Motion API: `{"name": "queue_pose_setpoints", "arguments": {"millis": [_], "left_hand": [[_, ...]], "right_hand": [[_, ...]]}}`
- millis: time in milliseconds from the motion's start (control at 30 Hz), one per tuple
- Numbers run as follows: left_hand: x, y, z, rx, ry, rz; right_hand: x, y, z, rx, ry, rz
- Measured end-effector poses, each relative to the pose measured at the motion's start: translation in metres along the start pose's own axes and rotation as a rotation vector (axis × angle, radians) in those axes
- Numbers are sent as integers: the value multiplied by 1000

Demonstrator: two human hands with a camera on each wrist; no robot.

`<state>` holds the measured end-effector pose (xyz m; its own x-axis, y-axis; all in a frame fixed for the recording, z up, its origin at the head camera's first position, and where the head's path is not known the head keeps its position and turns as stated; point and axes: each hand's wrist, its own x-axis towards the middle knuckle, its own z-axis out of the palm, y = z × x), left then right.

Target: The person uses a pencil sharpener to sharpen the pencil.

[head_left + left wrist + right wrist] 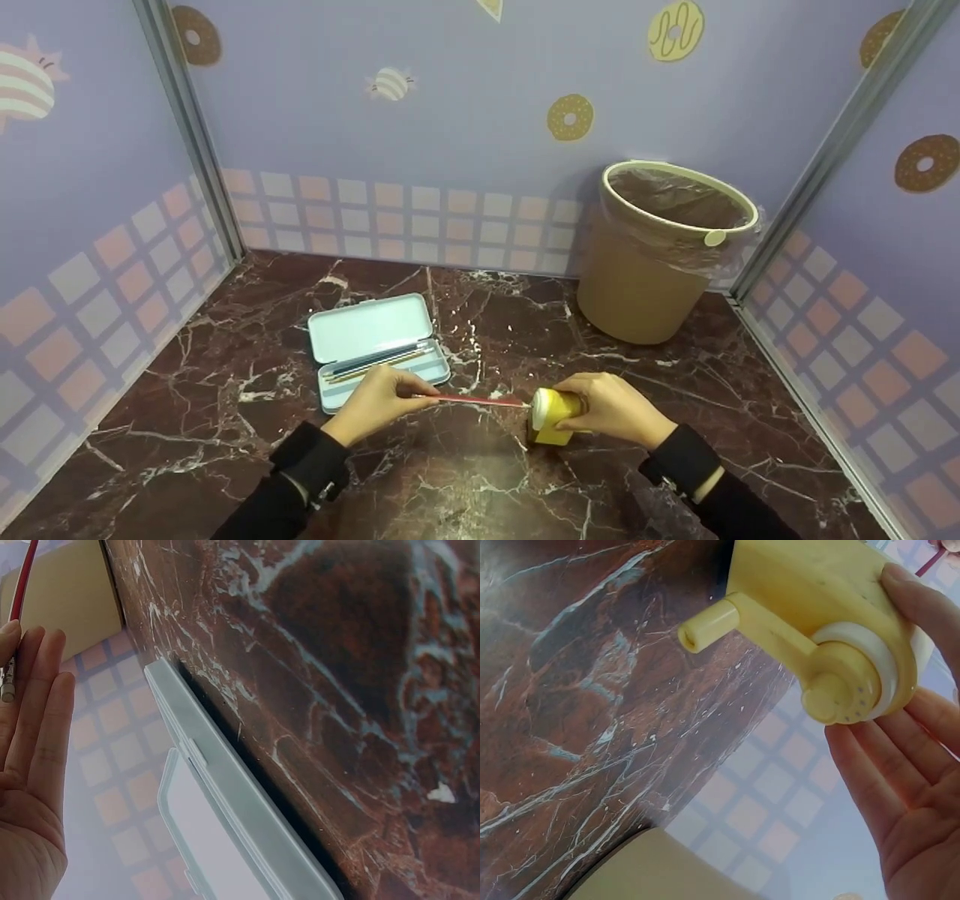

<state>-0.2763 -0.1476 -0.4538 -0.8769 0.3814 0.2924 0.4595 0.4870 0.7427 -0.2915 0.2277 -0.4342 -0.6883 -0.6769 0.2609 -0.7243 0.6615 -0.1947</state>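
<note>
Between thumb and fingers, my left hand (382, 401) pinches a red pencil (484, 400) near its eraser end, seen with a metal band in the left wrist view. The pencil's pale tip points right and meets, or nearly meets, the white front of a yellow crank pencil sharpener (553, 414); whether it is inside I cannot tell. My right hand (611, 409) grips the sharpener from its right side. In the right wrist view the sharpener's crank handle (709, 625) sticks out. Left of the pencil lies an open pale blue pencil case (370, 328) holding several pencils (379, 364).
A tan trash bin (637, 292) with a clear plastic liner stands at the back right. Small pale crumbs (475, 341) lie scattered on the dark marbled tabletop (450, 472). Patterned purple walls (465, 90) enclose the back and both sides.
</note>
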Motion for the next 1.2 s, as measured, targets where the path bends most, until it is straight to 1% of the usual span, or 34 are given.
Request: {"name": "queue_pose_setpoints", "arguments": {"millis": [167, 433, 667, 767, 967, 1200], "left_hand": [[-1, 0, -1, 0, -12, -10], [-1, 2, 0, 2, -39, 11], [-3, 3, 1, -16, -68, -11], [-3, 2, 0, -25, -80, -8], [-5, 0, -1, -30, -100, 0], [-6, 0, -1, -26, -121, 2]], "right_hand": [[-1, -2, 1, -8, -9, -14], [1, -7, 2, -15, 2, -42], [3, -14, 3, -21, -2, -59], [3, -16, 3, -32, 0, -68], [3, -19, 5, -33, -15, -63], [3, -19, 7, 5, -40, -37]]}}
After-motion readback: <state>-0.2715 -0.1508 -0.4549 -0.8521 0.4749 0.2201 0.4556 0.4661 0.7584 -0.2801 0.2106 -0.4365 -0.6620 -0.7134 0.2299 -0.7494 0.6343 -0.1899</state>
